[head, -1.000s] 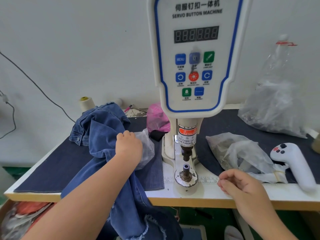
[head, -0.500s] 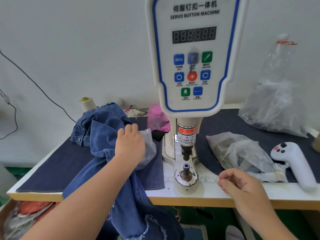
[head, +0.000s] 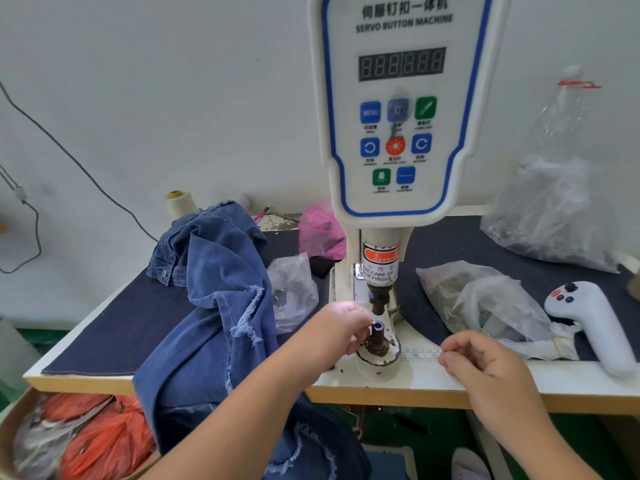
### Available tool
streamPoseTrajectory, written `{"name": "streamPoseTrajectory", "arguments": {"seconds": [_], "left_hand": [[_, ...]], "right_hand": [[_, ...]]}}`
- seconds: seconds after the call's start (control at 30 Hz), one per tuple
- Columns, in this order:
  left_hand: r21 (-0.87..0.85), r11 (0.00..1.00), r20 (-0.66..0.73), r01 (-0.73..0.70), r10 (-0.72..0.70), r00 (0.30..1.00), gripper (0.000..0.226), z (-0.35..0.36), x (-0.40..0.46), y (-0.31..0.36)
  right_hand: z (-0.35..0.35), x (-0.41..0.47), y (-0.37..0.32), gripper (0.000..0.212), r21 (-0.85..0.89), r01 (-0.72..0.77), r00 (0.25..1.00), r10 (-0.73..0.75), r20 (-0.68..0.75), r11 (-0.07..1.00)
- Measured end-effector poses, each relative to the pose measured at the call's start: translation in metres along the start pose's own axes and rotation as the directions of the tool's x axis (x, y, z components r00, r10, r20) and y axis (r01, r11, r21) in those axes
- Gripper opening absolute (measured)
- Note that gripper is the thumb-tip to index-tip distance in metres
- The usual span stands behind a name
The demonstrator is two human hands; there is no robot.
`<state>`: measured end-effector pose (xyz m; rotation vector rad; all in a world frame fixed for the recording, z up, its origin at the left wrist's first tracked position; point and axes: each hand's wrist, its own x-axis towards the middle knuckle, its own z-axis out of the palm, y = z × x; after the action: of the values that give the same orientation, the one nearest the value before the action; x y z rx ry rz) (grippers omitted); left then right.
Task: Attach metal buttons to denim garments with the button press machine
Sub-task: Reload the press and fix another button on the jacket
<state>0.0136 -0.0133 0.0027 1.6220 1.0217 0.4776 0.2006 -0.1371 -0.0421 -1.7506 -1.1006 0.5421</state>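
We take the lower die [head: 377, 336] of the button press machine [head: 401, 109] as our landmark: a dark post standing upright on the machine's round base plate, directly under the upper punch [head: 380, 299].

Our left hand [head: 337, 329] sits just left of the die, forearm reaching in from the lower left across the denim. Its fingers are curled and their tips are bunched right at the top of the post, touching or nearly touching it. Something small may be pinched there, but we cannot tell; the spot is washed out by the machine's light.

Our right hand [head: 485, 362] hovers to the right of the die, above the table's front edge [head: 519, 398] and the printed ruler. Thumb and forefinger are pressed together, the other fingers loosely curled; whether they hold a button we cannot tell.

The denim garment [head: 214, 306] lies left of the die, heaped on the dark table cover and hanging over the front edge. A small clear bag [head: 294, 292] rests between garment and die. More clear bags [head: 485, 303] lie right of the die, with a white handheld controller [head: 595, 327] beyond them.
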Motion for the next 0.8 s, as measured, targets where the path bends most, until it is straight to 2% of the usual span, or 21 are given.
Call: {"name": "streamPoseTrajectory", "arguments": {"seconds": [0.13, 0.33, 0.47, 0.8], "left_hand": [[0.027, 0.999, 0.031, -0.025, 0.024, 0.999, 0.022, -0.002, 0.004, 0.001], [0.049, 0.999, -0.02, 0.018, -0.017, 1.0, 0.02, 0.004, 0.011, 0.001], [0.037, 0.999, -0.031, -0.002, 0.003, 1.0, 0.016, 0.005, 0.013, -0.003], [0.054, 0.998, -0.03, -0.043, 0.044, 0.999, 0.024, 0.005, 0.016, -0.009]], "right_hand": [[0.0, 0.0, -0.001, 0.013, -0.009, -0.006, 1.0, 0.006, -0.009, 1.0], [0.001, -0.001, -0.002, 0.013, -0.011, -0.005, 1.0, 0.005, -0.011, 1.0], [0.0, -0.001, -0.002, 0.013, -0.026, 0.006, 1.0, -0.007, -0.015, 1.0], [0.0, -0.003, -0.006, 0.013, -0.03, 0.004, 1.0, -0.005, -0.015, 1.0]]}}
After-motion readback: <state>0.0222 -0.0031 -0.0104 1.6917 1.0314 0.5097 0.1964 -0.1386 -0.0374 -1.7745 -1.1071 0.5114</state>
